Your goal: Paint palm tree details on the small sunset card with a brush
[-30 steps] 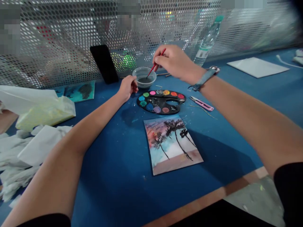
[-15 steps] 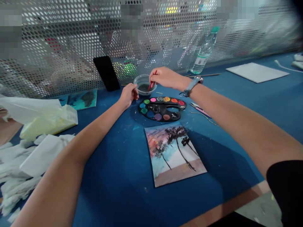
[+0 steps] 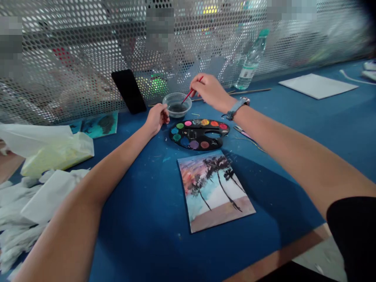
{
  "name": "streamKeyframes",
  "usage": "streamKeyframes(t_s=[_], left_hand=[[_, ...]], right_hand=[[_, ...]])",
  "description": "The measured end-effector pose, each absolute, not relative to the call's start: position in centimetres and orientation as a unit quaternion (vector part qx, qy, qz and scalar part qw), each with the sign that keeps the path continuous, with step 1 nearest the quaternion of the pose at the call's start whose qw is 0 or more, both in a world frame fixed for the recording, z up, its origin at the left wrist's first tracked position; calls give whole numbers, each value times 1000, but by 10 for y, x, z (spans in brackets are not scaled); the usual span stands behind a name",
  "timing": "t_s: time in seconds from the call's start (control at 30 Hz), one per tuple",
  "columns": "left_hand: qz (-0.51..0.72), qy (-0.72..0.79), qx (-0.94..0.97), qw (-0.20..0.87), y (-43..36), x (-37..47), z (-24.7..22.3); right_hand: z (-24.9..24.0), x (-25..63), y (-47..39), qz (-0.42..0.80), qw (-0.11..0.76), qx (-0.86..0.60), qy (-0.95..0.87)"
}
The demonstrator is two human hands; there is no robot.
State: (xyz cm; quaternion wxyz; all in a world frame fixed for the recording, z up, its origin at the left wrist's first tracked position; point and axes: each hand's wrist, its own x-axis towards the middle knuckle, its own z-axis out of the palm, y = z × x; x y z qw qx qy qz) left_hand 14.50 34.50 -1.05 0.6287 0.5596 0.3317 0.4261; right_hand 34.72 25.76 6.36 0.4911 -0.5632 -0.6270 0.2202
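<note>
My right hand (image 3: 207,91) pinches a thin red paintbrush (image 3: 192,92), its tip slanting down into a clear plastic bowl (image 3: 177,112) of dark water. At the bowl's left rim, my left hand (image 3: 157,118) is closed, with the thumb against the edge and the other fingers curled. Just in front of the bowl lies a black paint palette (image 3: 199,135) with several round colour wells and a thumb hole. Nearer to me rests a small painting (image 3: 216,192) of dark palm trees against a pink and blue sky.
A black phone (image 3: 129,92) leans on the perforated metal screen (image 3: 96,51). A water bottle (image 3: 252,62) stands behind my right wrist. Left are a tissue pack (image 3: 58,150), crumpled tissues (image 3: 22,207) and a teal painting (image 3: 101,124). A white panel (image 3: 319,86) lies right.
My right hand has lifted and moved right, drawing the brush higher and more slanted in the bowl. My left hand stays at the rim. The view has shifted slightly.
</note>
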Motion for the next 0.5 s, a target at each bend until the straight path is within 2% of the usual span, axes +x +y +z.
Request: streamKeyframes(t_s=[0.07, 0.17, 0.5], left_hand=[[427, 331, 559, 629, 346, 145, -11], [428, 331, 556, 631, 348, 145, -12], [432, 344, 554, 623, 349, 147, -11]], right_hand=[[63, 360, 248, 217, 561, -551, -578], [55, 379, 228, 246, 610, -554, -511], [32, 411, 170, 391, 621, -552, -396]])
